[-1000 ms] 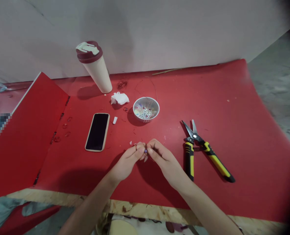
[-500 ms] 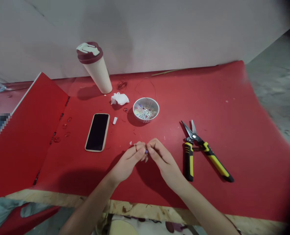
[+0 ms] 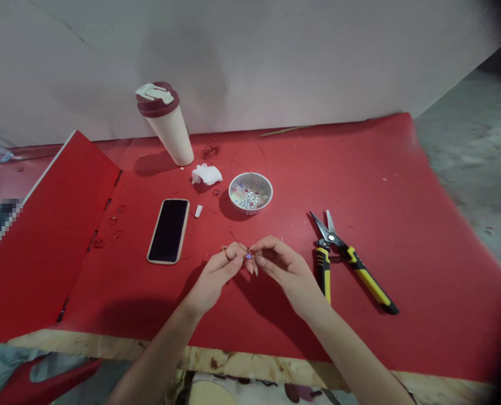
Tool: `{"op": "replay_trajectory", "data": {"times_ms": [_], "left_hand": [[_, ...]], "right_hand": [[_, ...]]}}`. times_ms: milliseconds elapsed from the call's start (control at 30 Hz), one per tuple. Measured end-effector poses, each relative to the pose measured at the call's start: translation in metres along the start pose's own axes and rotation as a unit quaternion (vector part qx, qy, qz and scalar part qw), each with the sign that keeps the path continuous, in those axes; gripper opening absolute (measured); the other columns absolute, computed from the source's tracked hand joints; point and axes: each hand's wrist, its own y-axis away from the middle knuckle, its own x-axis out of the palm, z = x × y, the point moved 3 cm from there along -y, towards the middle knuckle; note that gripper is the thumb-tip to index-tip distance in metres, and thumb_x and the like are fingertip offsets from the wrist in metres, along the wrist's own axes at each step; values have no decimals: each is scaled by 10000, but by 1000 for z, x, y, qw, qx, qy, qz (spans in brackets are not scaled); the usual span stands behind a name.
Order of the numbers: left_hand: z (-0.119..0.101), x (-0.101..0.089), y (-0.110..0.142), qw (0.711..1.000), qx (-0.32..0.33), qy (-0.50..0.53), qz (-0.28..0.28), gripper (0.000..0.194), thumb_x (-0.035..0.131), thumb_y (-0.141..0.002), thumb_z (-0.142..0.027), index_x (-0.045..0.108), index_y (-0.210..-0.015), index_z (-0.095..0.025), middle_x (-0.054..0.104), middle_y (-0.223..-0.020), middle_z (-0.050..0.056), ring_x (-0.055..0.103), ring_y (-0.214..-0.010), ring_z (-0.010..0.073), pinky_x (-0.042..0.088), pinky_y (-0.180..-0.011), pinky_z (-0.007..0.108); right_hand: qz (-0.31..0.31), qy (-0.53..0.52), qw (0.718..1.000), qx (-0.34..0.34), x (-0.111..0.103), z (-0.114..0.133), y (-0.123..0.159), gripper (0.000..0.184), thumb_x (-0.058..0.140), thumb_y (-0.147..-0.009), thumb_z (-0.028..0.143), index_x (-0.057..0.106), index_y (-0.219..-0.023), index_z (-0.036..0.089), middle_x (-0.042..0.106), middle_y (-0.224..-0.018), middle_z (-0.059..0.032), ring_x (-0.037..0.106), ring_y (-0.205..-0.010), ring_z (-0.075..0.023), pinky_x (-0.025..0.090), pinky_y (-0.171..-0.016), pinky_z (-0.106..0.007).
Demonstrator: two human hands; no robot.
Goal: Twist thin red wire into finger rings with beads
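Between my fingertips, low at centre, is a small purple bead (image 3: 249,256) on a thin copper wire (image 3: 235,239). My left hand (image 3: 215,274) pinches the wire, with a small wire coil (image 3: 227,253) at its fingers. My right hand (image 3: 283,269) closes on the wire from the other side, its fingertips beside the bead. Part of the wire is hidden by my fingers. Right of my right hand lie yellow-and-black handled snips (image 3: 347,261), open and not touched. A steel strainer bowl (image 3: 250,193) of colourful beads stands ahead of my hands.
A black-screened phone (image 3: 169,231), a white-and-maroon tumbler (image 3: 165,125), a crumpled tissue (image 3: 206,175) and a white eraser (image 3: 198,211) stand on the red mat (image 3: 419,270). Small wire rings (image 3: 115,225) lie beside a hinged red board (image 3: 43,225).
My hands have drawn slightly apart, and a wire end now shows above them. The whole scene sits a little lower and turned in view, so the head has moved.
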Motion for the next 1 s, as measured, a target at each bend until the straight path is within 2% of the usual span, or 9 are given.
{"op": "replay_trajectory", "data": {"times_ms": [167, 367, 733, 1000], "left_hand": [[6, 0, 2, 998, -29, 42, -26, 144, 531, -866, -323, 560, -861, -181, 580, -767, 15, 544, -725, 131, 428, -744, 270], [5, -1, 2, 998, -14, 17, -60, 159, 510, -882, -328, 568, -864, -180, 594, -754, 4, 558, -698, 107, 444, -720, 239], [-4, 1, 2, 997, -17, -54, -46, 231, 506, -875, -368, 547, -769, -167, 586, -674, 2, 556, -630, 114, 446, -683, 255], [-5, -1, 3, 998, -8, -45, -36, 255, 524, -862, -374, 546, -717, -164, 524, -650, -8, 506, -611, 106, 422, -640, 245]], "right_hand": [[-35, 86, 994, -55, 2, 4, 2, 110, 594, -836, 244, 543, -741, 219, 519, -719, 17, 522, -684, -136, 436, -689, -283], [-46, 146, 982, -109, 1, 4, 4, 100, 575, -841, 198, 546, -748, 221, 517, -746, 7, 511, -727, -149, 409, -702, -292], [-37, 105, 993, -49, 2, 3, 3, 138, 553, -855, 289, 529, -738, 221, 526, -692, 16, 524, -666, -145, 424, -657, -283], [-32, 142, 987, -74, 0, 2, 3, 104, 575, -840, 261, 558, -746, 219, 529, -742, -2, 505, -696, -149, 424, -665, -291]]}}
